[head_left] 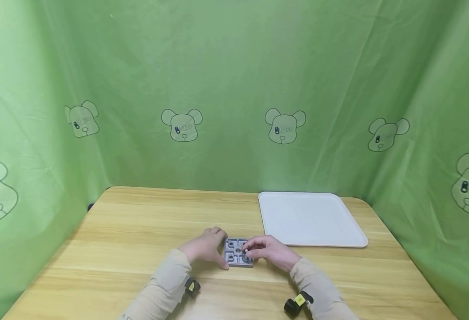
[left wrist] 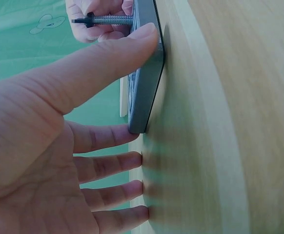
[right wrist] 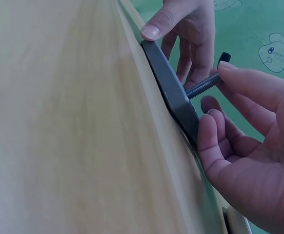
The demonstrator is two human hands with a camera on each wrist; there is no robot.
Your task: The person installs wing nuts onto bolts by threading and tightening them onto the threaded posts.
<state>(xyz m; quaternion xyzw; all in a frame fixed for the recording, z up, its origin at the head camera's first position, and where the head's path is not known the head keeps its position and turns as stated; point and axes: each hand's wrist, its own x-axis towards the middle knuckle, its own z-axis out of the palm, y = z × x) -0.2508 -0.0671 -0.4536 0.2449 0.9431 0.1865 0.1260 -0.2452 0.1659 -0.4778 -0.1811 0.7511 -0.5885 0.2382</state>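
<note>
A dark grey square plate (head_left: 240,266) with several round recesses lies flat on the table. At its left side my left hand (head_left: 205,247) steadies it with the fingers spread. In the left wrist view, the thumb (left wrist: 144,36) and index finger touch the plate's edge, while the other fingertips rest on the tabletop. A threaded bolt (right wrist: 200,87) with a black head stands up from the plate's face. My right hand (head_left: 272,252) pinches that bolt near its head between thumb and index finger. Where the bolt's lower end sits in the plate is hidden.
A white tray (head_left: 310,220) lies at the table's back right, just beyond my right hand. The wooden table (head_left: 138,222) meets a green curtain (head_left: 234,66) printed with bear heads at the back and sides.
</note>
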